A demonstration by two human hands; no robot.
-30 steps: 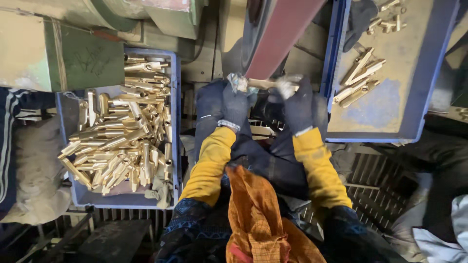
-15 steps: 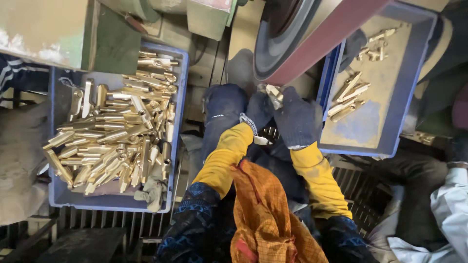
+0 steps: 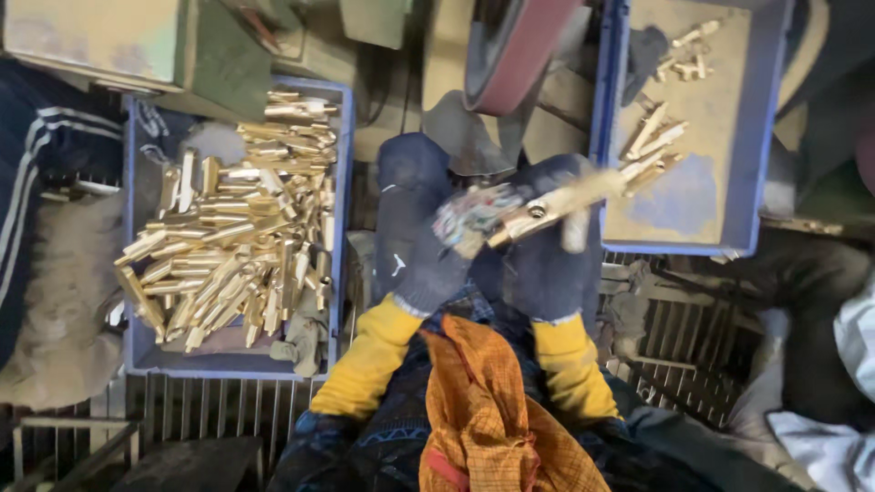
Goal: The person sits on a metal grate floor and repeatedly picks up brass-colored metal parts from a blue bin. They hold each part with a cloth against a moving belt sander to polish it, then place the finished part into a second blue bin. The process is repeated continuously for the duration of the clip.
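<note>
A blue tray (image 3: 132,355) at the left is heaped with brass parts (image 3: 237,246). In the middle, the gloved left hand (image 3: 437,255) and right hand (image 3: 547,255) both close their grip on one brass piece (image 3: 556,202), held below the belt wheel (image 3: 515,50). The right tray (image 3: 729,219) holds few.

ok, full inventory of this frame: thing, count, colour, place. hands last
brass part: one, gold, held in both hands at centre
brass parts: a heap, too many to count, gold, in left bin
left bin: one, blue, left of the knees
right bin: one, blue, upper right, holding a few brass parts
sanding belt: one, reddish-brown, top centre
cloth: one, orange checked, on the lap
left hand: dark glove, yellow sleeve, on the part
right hand: dark glove, yellow sleeve, on the part
</note>
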